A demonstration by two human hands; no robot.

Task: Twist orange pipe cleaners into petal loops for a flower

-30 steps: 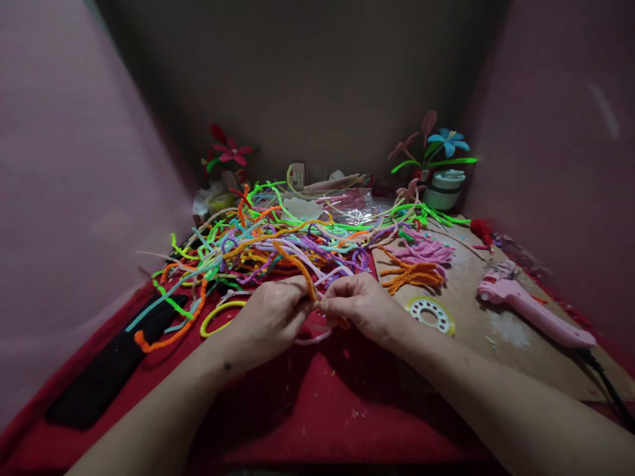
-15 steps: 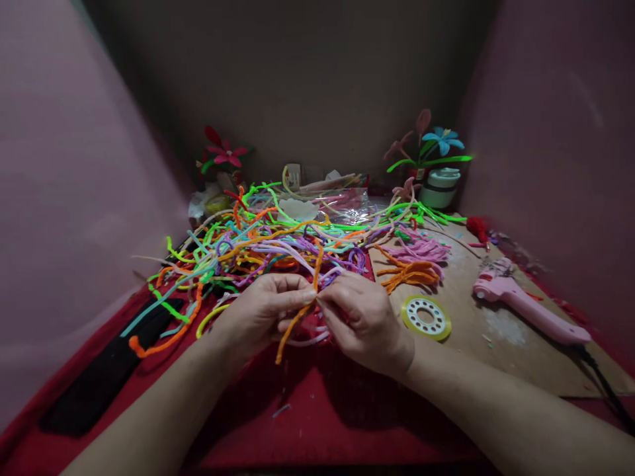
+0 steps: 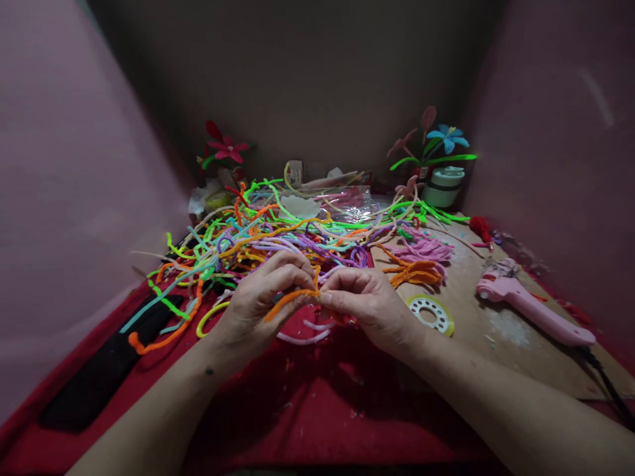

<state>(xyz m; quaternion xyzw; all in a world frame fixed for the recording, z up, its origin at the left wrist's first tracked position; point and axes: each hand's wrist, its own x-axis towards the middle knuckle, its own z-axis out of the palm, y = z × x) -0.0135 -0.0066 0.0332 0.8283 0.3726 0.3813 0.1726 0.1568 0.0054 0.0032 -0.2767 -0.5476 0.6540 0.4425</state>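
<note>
The stem (image 3: 290, 299) now has its loose end turned more leftward. The left hand (image 3: 254, 301) and right hand (image 3: 376, 304) pinch it between them; if either pinch loosens, it may slip.

Shows as an orange fuzzy stem (image 3: 291, 301), thin and bent; held raised, pinched where the fingertips of the left hand (image 3: 260, 297) and right hand (image 3: 372, 304) meet; slopes down leftward along the left thumb in a gentle curve; juts up briefly at the pinch.
</note>
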